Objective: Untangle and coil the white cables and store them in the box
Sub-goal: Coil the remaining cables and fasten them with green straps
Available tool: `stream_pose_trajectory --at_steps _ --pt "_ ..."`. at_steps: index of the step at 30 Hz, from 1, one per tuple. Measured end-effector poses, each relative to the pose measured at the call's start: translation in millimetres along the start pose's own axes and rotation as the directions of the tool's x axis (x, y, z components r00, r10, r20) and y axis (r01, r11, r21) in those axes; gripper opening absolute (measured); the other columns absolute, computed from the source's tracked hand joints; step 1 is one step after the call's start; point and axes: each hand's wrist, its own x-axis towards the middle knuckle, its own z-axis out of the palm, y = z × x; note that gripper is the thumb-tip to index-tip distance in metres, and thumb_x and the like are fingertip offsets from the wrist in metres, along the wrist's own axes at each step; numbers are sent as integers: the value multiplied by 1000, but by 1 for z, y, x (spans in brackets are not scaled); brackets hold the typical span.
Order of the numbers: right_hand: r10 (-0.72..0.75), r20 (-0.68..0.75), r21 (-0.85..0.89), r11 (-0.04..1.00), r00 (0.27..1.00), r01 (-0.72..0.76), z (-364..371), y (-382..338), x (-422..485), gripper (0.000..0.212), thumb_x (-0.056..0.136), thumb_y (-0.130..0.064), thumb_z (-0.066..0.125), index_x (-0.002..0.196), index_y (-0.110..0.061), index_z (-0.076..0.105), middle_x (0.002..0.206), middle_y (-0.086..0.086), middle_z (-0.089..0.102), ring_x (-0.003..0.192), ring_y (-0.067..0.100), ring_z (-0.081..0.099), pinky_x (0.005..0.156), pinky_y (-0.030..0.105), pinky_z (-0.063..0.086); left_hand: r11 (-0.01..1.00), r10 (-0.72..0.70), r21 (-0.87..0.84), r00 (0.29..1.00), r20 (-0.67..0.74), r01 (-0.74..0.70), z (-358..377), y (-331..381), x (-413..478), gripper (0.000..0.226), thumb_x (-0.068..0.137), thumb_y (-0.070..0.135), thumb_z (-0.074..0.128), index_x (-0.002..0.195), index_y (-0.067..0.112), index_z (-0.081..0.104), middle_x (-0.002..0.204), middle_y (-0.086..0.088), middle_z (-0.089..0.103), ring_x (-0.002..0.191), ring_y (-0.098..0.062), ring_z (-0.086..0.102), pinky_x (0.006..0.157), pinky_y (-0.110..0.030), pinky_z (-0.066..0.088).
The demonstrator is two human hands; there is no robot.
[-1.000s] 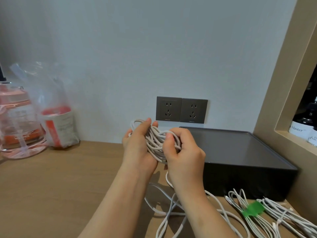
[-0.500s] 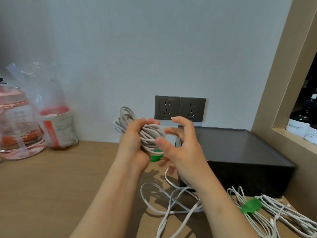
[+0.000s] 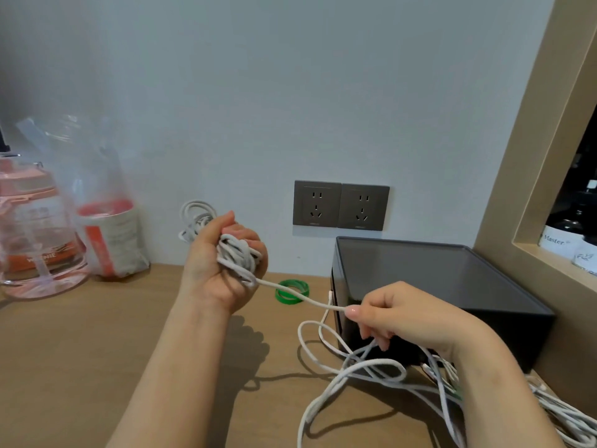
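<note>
My left hand (image 3: 219, 270) grips a coiled bundle of white cable (image 3: 237, 253) above the wooden desk, with loops sticking out behind the thumb. One strand runs taut from the bundle to my right hand (image 3: 397, 315), which pinches it lower down, in front of the dark open box (image 3: 452, 286). Loose white cable (image 3: 349, 370) trails in loops on the desk below my right hand. A green tie ring (image 3: 292, 291) lies on the desk between my hands.
More white cables (image 3: 562, 415) lie at the bottom right beside the box. A pink water jug (image 3: 35, 234) and a plastic bag with a red-labelled pack (image 3: 106, 234) stand at the back left. Two wall sockets (image 3: 340, 205) sit above the box. A shelf with bottles (image 3: 568, 234) is on the right.
My right hand has left the bundle and moved down and right, pulling one strand out taut. The green tie is now lying on the desk instead of at the bundle.
</note>
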Motion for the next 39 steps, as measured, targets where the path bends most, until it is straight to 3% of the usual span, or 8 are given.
stream_pose_trajectory --at_steps 2,6,10,14,18,26,34,39 --pt "-1 9 1 1000 1000 1 -4 2 -2 33 86 -46 57 64 -22 65 57 -6 63 58 0 59 83 21 44 999 10 -40 997 82 -7 -5 9 -1 46 34 -9 83 47 14 46 42 9 44 36 -5 45 36 -18 43" --pt "-37 44 -5 999 998 38 -7 2 -6 17 87 -35 62 79 -22 69 73 -7 71 74 2 67 80 19 49 998 -25 -52 990 135 32 -9 16 -6 48 34 -11 85 57 13 51 44 8 46 37 -6 47 35 -19 43" --pt "-114 -181 136 981 977 140 -12 1 -6 14 87 -27 62 78 -21 69 65 -5 68 71 11 66 78 23 52 942 -101 321 995 -5 98 2 5 -10 39 45 5 86 56 15 49 42 8 42 34 -6 45 35 -15 39" --pt "-171 -451 133 958 876 255 -9 -7 -6 16 88 -28 61 74 -23 67 68 7 60 67 18 59 67 25 50 631 -174 759 983 -64 161 18 -20 -26 13 66 11 63 77 12 56 43 2 41 34 -10 42 35 -15 37" --pt "-270 -510 -15 952 817 305 -6 -16 -10 15 88 -24 62 73 -22 65 59 -11 54 58 -4 49 57 7 38 226 -227 961 968 -106 159 27 -42 -39 18 80 1 66 98 -3 64 50 -3 50 42 -13 48 44 -21 45" --pt "-349 -461 -126 936 816 329 -5 -25 -45 16 89 -25 61 74 -30 62 71 -13 59 68 -9 51 60 4 37 -26 -146 997 987 -72 69 36 -60 -62 6 79 6 69 83 3 66 67 -8 59 64 -20 55 68 -32 48" --pt "-347 -427 -169 938 835 303 0 -24 -80 12 89 -29 61 77 -27 63 67 -14 56 63 -7 49 58 7 37 -96 -173 995 984 -49 32 43 -70 -92 20 80 5 69 97 15 66 84 -5 63 78 -17 59 71 -28 51" --pt "-315 -480 -98 947 819 306 -3 -18 -97 11 91 -26 59 80 -31 60 79 -12 59 73 -1 52 61 10 37 72 -174 997 985 15 -3 50 -85 -107 3 84 1 61 84 3 62 74 -12 64 66 -19 63 73 -36 55"
